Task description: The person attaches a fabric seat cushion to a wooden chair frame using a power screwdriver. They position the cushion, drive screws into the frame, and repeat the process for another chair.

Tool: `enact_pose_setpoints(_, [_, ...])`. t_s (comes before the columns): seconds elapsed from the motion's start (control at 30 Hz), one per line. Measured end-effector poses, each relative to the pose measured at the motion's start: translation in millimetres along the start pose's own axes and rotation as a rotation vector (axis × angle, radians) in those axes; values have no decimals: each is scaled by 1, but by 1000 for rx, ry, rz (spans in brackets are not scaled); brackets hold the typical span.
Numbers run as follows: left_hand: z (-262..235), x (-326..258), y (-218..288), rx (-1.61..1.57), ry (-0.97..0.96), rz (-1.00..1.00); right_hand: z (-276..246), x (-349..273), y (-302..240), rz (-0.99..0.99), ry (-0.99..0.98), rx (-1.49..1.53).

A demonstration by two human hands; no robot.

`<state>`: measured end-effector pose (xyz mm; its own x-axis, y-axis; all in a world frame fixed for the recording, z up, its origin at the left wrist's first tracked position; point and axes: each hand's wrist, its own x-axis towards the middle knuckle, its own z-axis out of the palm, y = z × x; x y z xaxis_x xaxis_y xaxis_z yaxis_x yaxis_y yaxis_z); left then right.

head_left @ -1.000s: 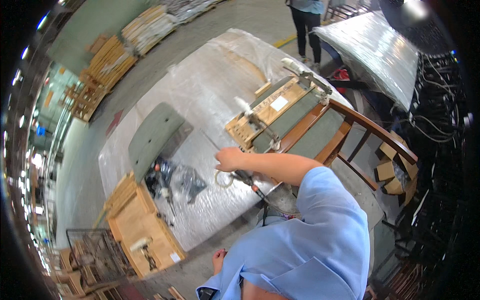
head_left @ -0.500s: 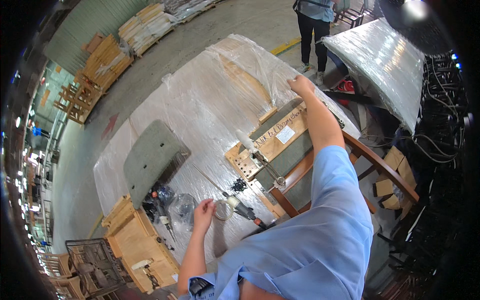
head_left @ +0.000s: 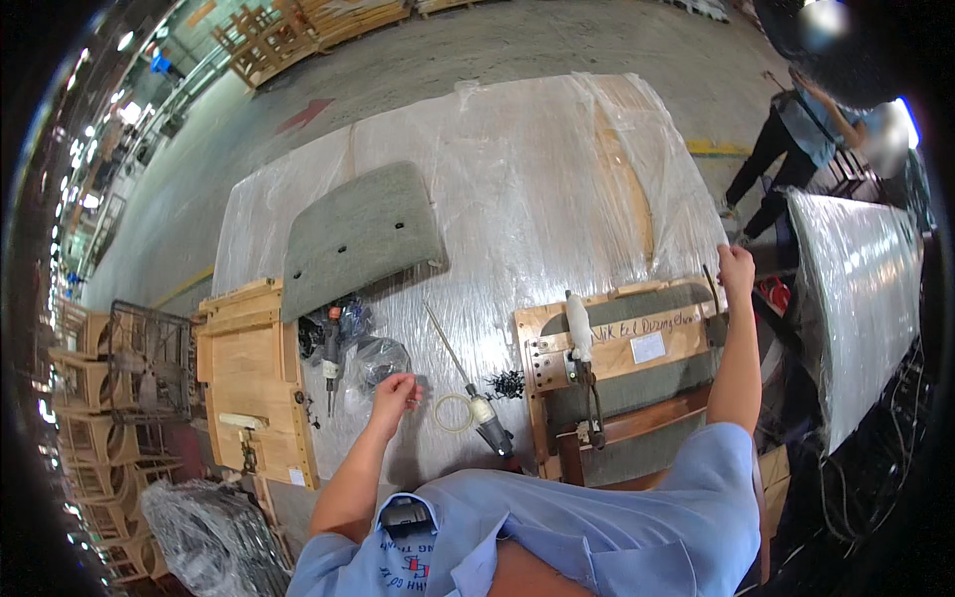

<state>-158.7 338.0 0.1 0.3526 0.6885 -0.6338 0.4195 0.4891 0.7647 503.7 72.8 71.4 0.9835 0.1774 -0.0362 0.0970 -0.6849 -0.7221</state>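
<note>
My right hand (head_left: 736, 269) is closed at the far right end of a wooden jig (head_left: 617, 340), beside a thin dark upright piece; what it grips, if anything, is hidden. The jig carries a toggle clamp with a white handle (head_left: 578, 326) and lies over a grey padded panel and brown wooden chair parts. My left hand (head_left: 396, 396) has its fingers curled together over the table, between a clear plastic bag (head_left: 381, 360) and a tape ring (head_left: 454, 412). Anything in those fingers is too small to make out. A power screwdriver (head_left: 487, 423) with a long bit lies by the ring.
On the plastic-wrapped table (head_left: 477, 179) are a grey upholstered panel (head_left: 368, 234), a second screwdriver (head_left: 331, 353) and a pile of black screws (head_left: 507, 384). Another wooden jig (head_left: 254, 383) stands left. A person (head_left: 791, 149) stands beyond the right corner, near a wrapped panel (head_left: 870, 308).
The view has turned, so the table and jig sit straighter. My left hand is a little farther from the tape ring. My right hand stays by the jig's end. The other person now leans over.
</note>
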Motion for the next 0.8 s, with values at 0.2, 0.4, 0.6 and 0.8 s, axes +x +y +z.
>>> enact_pose_setpoints(0.2, [50, 30, 40, -95, -79, 189, 1, 17, 1, 59, -94, 187])
enact_pose_setpoints(0.4, [27, 39, 67, 36, -47, 311, -69, 5, 43, -136, 113, 976])
enact_pose_setpoints(0.6, [-34, 35, 18, -151, -42, 68, -89, -35, 3, 52, -27, 914])
enact_pose_setpoints(0.8, [-4, 56, 36, -180, -44, 67, -102, -29, -11, -25, -205, 652])
